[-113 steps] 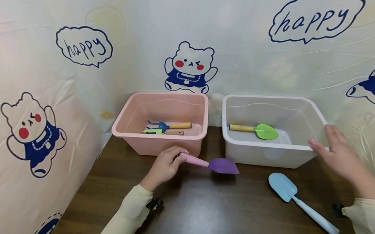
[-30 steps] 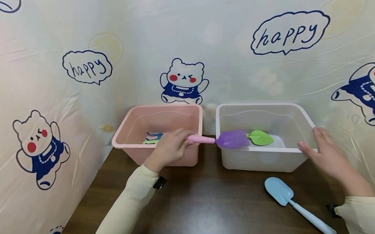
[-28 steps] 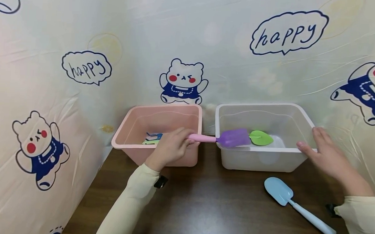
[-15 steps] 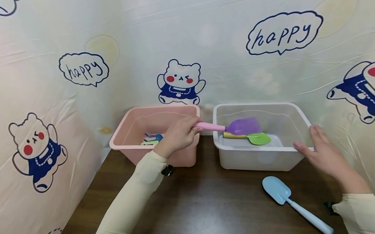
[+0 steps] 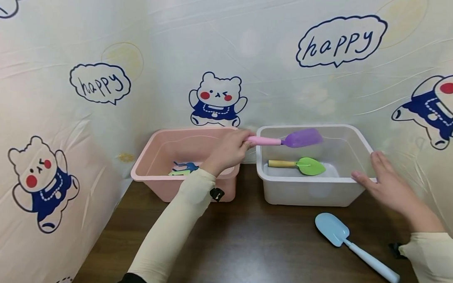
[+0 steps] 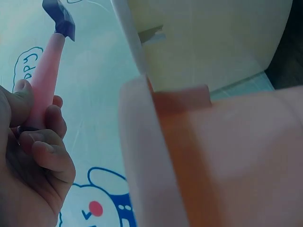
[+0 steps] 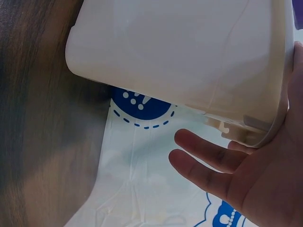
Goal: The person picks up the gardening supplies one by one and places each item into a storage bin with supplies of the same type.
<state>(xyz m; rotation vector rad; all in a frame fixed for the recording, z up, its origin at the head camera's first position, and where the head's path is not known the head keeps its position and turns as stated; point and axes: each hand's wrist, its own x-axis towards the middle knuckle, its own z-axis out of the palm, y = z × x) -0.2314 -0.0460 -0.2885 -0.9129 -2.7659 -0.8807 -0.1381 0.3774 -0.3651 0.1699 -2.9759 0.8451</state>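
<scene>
The purple-and-pink trowel (image 5: 278, 141) stretched rightward from the left hand (image 5: 228, 152), whose fingers were clamped round its handle, its long axis running roughly sideways and its blade apparently above the white bin (image 5: 303, 194), whose right rim the more distant right hand (image 5: 395, 190) touched, fingers extended.

Indoor room, exact type unclear: cartoon-printed sheeting (image 5: 274, 72) hangs from nine o'clock round to three; dark wood-grain bench (image 5: 253, 242) at six.

Left hand (image 5: 229, 150) curled; right hand (image 5: 391, 188) spread.
</scene>
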